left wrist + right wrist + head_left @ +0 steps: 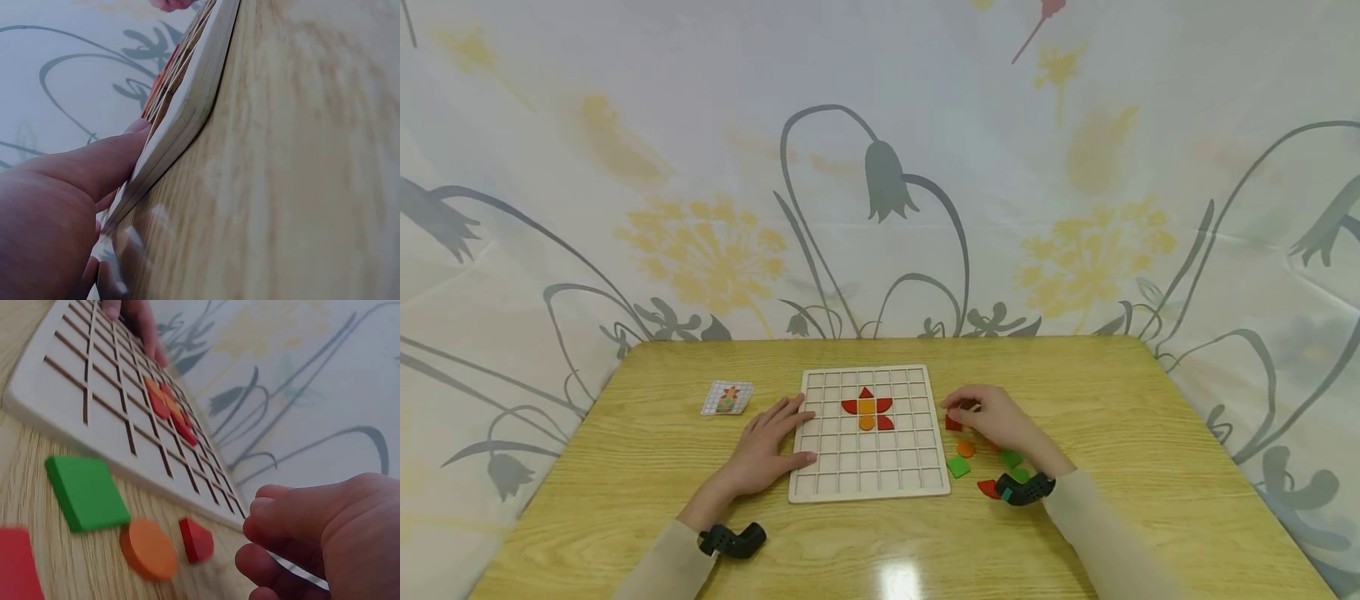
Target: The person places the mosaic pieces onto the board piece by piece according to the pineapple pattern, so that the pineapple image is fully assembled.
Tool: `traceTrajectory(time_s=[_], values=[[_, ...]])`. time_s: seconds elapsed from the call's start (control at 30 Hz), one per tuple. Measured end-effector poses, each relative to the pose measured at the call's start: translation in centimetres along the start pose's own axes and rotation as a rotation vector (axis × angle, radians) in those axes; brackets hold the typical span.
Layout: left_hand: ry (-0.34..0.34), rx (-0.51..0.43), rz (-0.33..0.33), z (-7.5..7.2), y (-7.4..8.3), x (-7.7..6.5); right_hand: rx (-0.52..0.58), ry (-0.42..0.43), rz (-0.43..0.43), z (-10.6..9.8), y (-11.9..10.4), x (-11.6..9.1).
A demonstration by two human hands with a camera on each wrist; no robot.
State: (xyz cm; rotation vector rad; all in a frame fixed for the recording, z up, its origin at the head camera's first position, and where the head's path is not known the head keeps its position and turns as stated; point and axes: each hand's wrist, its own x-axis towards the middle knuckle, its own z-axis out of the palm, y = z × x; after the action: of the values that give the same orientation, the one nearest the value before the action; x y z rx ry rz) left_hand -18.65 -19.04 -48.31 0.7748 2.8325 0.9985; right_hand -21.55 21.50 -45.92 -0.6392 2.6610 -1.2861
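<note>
A white grid board [868,492] lies on the table with red and orange pieces set in its squares. They include a red triangle [866,392], an orange square [867,407] and an orange round piece [867,422]. My left hand [760,454] rests on the board's left edge, fingers spread over the rim; its thumb lies on the board in the left wrist view. Beyond the right edge, my right hand [992,414] hovers, fingers loosely bent, over a red piece [197,540]. In the right wrist view that piece lies apart from the fingertips, and nothing shows between them.
Right of the board lie a green square [87,492], an orange round piece [149,549], another red piece [988,489] and further green pieces [1011,457], partly under the right wrist. A pattern card [727,398] lies at the left. A flowered cloth [880,275] hangs behind the table.
</note>
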Motion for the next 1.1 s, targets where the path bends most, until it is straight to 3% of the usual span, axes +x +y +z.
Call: traceTrajectory(time_s=[0.23,0.47,0.67,0.93,1.1], values=[[-0.002,-0.004,-0.008,-0.1,0.2,0.0,-0.069,0.077,0.042,-4.1,2.7,-4.4],[-0.008,0.009,-0.014,0.0,0.0,0.0,-0.139,0.126,0.075,-6.6,4.5,-8.7],[-0.001,0.015,-0.012,-0.1,0.0,0.1,-0.075,0.022,0.088,-8.0,5.9,-10.9],[-0.003,0.019,-0.011,-0.1,-0.1,0.3,0.072,-0.23,-0.084,-9.8,6.7,-11.3],[-0.002,0.005,-0.012,0.0,-0.1,0.1,0.063,-0.265,-0.082,-9.9,6.4,-11.0]])
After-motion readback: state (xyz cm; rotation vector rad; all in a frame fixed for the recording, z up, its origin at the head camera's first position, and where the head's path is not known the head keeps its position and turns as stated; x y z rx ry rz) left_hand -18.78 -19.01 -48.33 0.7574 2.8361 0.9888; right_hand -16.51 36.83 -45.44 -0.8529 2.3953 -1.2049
